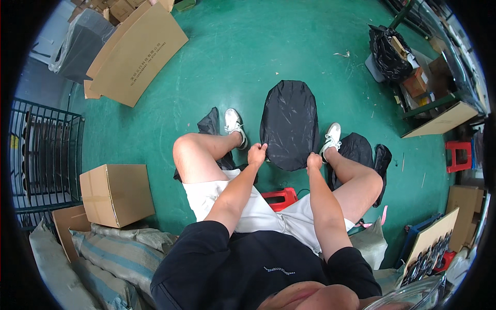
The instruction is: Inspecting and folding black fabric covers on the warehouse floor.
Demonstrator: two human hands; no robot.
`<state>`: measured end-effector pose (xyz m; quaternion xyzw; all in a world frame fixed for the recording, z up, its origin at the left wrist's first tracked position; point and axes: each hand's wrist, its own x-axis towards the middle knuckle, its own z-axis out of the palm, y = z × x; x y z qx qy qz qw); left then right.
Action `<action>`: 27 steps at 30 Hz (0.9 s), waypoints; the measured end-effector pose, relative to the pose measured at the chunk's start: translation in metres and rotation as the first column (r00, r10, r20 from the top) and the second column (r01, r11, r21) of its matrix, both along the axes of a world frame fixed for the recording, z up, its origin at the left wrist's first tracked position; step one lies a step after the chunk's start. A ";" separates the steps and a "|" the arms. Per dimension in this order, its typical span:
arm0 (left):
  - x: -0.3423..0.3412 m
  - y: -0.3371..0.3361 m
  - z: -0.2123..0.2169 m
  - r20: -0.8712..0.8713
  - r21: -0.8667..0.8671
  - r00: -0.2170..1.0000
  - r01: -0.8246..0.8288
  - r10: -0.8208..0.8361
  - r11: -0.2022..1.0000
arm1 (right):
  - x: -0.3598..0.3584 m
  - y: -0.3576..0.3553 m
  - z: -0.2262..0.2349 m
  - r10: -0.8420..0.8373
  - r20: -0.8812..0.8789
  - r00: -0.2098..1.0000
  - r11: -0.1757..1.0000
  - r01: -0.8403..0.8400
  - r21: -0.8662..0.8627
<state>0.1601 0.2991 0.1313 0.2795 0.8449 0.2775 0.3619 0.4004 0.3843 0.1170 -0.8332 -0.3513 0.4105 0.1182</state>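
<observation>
A black fabric cover [289, 124], rounded and oblong, is stretched out between my feet, above the green floor. My left hand [257, 154] is closed on its near left edge. On the near right edge, my right hand [314, 161] grips the same cover with bent fingers. Whatever fills the cover, if anything, is hidden. More black fabric [355, 150] lies beside my right foot and behind that leg. Another dark fabric piece [209, 123] is on the floor by my left foot, partly hidden by my leg.
A red stool [279, 199] shows between my thighs. At left are a closed carton [118, 194], stuffed woven sacks [116, 253] and a dark rack [46, 155]. A large open carton [142, 54] stands far left; a bin with a black bag [388, 51] stands far right.
</observation>
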 end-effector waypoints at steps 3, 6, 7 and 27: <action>-0.006 -0.001 0.011 0.011 0.014 0.986 -0.169 0.169 0.985 | -0.021 -0.012 0.022 0.175 0.157 0.972 0.980 -0.187 0.063; 0.008 0.024 0.029 -0.446 0.235 0.877 -0.078 0.179 0.969 | -0.021 -0.011 0.031 0.175 0.208 0.962 0.977 -0.196 0.082; 0.010 0.037 0.035 -0.476 0.291 0.872 0.031 0.116 0.956 | -0.020 -0.012 0.032 0.168 0.214 0.962 0.979 -0.189 0.081; -0.014 0.221 0.012 -0.724 -0.105 0.442 0.687 -0.529 0.719 | -0.078 0.152 0.115 0.652 0.528 0.544 0.516 -0.829 0.217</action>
